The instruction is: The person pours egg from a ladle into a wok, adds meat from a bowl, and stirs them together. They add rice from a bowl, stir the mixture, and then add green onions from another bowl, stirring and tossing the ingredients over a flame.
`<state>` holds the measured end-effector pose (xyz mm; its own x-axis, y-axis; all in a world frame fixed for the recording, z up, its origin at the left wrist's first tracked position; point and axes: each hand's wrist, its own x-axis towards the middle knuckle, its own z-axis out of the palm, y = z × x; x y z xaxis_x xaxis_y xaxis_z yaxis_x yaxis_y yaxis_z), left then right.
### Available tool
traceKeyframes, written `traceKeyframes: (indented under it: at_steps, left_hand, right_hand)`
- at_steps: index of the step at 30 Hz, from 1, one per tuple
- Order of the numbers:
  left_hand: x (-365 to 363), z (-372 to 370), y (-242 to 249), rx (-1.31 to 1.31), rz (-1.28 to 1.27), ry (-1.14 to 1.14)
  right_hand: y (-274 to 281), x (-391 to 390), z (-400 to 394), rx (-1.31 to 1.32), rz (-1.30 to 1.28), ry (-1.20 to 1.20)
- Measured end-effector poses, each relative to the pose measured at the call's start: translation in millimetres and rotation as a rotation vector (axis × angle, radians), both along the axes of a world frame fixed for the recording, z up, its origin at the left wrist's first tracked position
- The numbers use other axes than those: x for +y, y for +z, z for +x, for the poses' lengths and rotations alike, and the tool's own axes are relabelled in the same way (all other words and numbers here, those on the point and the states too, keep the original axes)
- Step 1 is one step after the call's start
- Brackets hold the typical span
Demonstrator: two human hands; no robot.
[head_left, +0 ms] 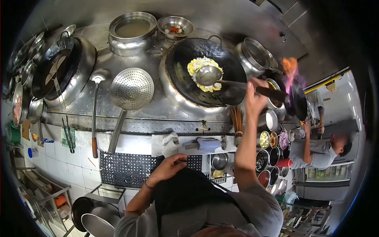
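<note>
My right hand point(256, 96) is closed around the handle of a ladle point(208, 75). The ladle's round bowl rests on yellow-and-white egg point(202, 63) in a black wok point(185, 89). Low in front of my dark apron, my left hand point(169, 170) is loosely bent, its fingers a little apart. It appears to hold nothing, though part of it is hard to see. Just beyond it, a crumpled white cloth point(170, 144) lies on the counter ledge.
Left of the wok lie a perforated skimmer point(132, 89) and a long-handled ladle point(94, 114). A pot of liquid point(133, 28) and a metal bowl point(176, 27) stand behind. At right are ingredient containers point(263, 139), a flaming wok point(298, 98) and a co-worker point(321, 152).
</note>
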<state>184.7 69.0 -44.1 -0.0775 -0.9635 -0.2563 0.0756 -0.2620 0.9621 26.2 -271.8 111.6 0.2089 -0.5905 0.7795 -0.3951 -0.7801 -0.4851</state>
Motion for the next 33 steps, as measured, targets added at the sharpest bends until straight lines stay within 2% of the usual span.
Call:
traceKeyframes:
  at_steps: [1,2,3,5,7,9,11,12,13,15,17,19,21,22,23,25,27,28,31,33]
  left_hand:
    - [1.2,1.6,0.7,-0.015,0.015,-0.001]
    - [3.1,1.4,-2.1,-0.004,0.015,0.024]
    - [6.0,0.4,-6.9,0.006,0.018,0.049]
    - [12.1,2.9,-7.5,0.013,0.032,0.094]
    - [16.5,8.7,-0.7,0.01,0.049,0.149]
    - [22.6,7.6,-29.3,0.083,0.019,0.255]
    - [22.0,8.6,-38.9,0.125,0.029,0.316]
    - [20.0,8.7,-37.9,0.131,0.056,0.323]
    - [17.7,8.5,-35.4,0.134,0.082,0.327]
    - [12.9,7.0,-21.0,0.034,0.05,0.306]
    - [7.3,4.0,-15.8,-0.022,0.041,0.316]
    - [9.0,-0.4,-18.8,-0.041,0.066,0.323]
    - [9.8,-11.7,-19.0,-0.088,0.102,0.343]
    - [7.8,-17.5,-18.0,-0.115,0.112,0.356]
    - [7.2,-25.6,-17.5,-0.095,0.097,0.373]
    - [5.6,-42.8,-16.4,-0.058,0.061,0.42]
    - [4.1,-61.6,-11.0,0.024,0.091,0.492]
    - [2.8,-71.7,-8.5,0.065,0.107,0.527]
    - [-4.9,-99.8,-15.2,0.078,0.131,0.574]
    - [-6.3,-115.4,-7.4,-0.002,0.141,0.553]
  right_hand:
    - [-24.4,-35.5,21.6,-0.223,-0.036,0.158]
    - [-22.3,-45.8,46.9,-0.251,0.285,0.13]
    - [-34.0,-70.7,66.1,-0.558,0.526,0.506]
    - [-6.7,-77.5,82.1,-0.635,0.486,0.418]
    - [23.8,-61.3,77.4,-0.727,0.492,0.449]
    - [21.2,-55.6,58.1,-0.715,0.448,0.642]
    - [0.1,-47.7,81.8,-0.718,0.573,0.431]
    - [-37.2,-72.0,86.9,-0.467,0.56,0.185]
    - [-34.5,-68.2,92.2,-0.533,0.663,0.558]
    - [-9.9,-65.2,85.7,-0.535,0.529,0.44]
    - [21.5,-56.2,67.1,-0.66,0.478,0.305]
    - [24.0,-67.0,39.6,-0.735,0.406,0.489]
    - [5.7,-79.8,45.7,-0.661,0.473,0.166]
    - [-19.6,-99.2,50.7,-0.562,0.554,0.155]
    - [-29.7,-114.7,46.5,-0.549,0.596,0.309]
    - [-1.5,-106.4,42.6,-0.525,0.566,0.304]
    - [5.8,-109.8,27.9,-0.625,0.388,0.375]
    - [6.7,-106.2,22.0,-0.695,0.381,0.397]
    - [-35.4,-149.4,49.4,-0.39,0.137,0.147]
    - [-42.5,-171.6,58.3,-0.321,0.293,0.25]
